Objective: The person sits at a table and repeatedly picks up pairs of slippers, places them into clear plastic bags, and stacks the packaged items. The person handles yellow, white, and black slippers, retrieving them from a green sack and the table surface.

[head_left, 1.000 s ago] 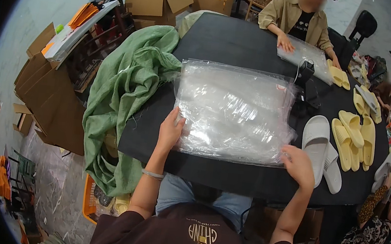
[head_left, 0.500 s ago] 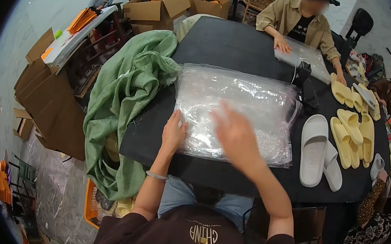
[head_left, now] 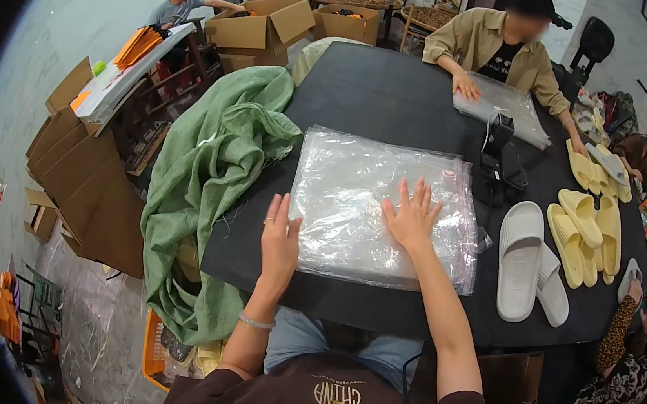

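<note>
A stack of clear plastic bags (head_left: pixel 362 206) lies flat on the black-covered table (head_left: pixel 351 87) in front of me. My right hand (head_left: pixel 412 215) rests palm down on the bags, its fingers spread. At the left edge of the stack is my left hand (head_left: pixel 280 241), fingers stretched out and the thumb near the plastic; nothing shows in its grasp. To the right of the bags sits a pair of white slide slippers (head_left: pixel 519 262), one partly over the other. Beyond them are several yellow slippers (head_left: pixel 574 244).
Green cloth (head_left: pixel 214 159) drapes over the table's left side. A black device (head_left: pixel 498 133) with a cable stands behind the bags. Across the table, a person in a tan shirt (head_left: pixel 474 40) touches another bag stack (head_left: pixel 518 112). Cardboard boxes (head_left: pixel 235 31) stand at the back left.
My right hand has moved from a blurred sweep to lying flat, farther right on the stack. My left hand has shifted slightly left, its fingers straighter. The bags lie flatter.
</note>
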A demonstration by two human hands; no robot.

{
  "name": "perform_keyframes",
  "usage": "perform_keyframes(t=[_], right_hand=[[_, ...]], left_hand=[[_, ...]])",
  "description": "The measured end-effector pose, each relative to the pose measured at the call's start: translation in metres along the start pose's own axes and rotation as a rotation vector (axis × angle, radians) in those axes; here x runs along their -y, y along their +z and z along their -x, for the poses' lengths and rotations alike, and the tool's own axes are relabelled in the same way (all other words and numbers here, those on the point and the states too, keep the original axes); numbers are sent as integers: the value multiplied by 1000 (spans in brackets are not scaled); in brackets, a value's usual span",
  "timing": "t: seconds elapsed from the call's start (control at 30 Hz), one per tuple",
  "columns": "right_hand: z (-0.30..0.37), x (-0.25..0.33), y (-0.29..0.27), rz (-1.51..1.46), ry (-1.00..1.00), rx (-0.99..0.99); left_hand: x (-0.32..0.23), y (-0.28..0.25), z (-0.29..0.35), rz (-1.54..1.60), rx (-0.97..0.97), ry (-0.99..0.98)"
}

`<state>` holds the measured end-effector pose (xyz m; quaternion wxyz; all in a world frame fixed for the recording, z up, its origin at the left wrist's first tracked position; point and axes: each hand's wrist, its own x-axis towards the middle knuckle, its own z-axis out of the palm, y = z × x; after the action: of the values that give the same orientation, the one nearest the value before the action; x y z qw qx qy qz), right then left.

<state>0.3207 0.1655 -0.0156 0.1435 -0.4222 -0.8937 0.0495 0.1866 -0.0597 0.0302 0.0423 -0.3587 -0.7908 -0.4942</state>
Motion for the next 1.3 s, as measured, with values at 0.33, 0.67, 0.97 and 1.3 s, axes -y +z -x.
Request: perform_keyframes(t=[0.33, 0.67, 0.97, 1.3], right_hand=[[2, 2, 5, -18, -20, -57], [5, -36, -36, -428, -95, -51], [165, -231, -159, 51, 376, -554], [154, -268, -131, 126, 503, -472]], left_hand=[[29, 58, -79, -592, 316, 392], [38, 78, -78, -659, 461, 272], [39, 72, -73, -661, 473, 284], [40, 66, -73, -648, 458, 301]])
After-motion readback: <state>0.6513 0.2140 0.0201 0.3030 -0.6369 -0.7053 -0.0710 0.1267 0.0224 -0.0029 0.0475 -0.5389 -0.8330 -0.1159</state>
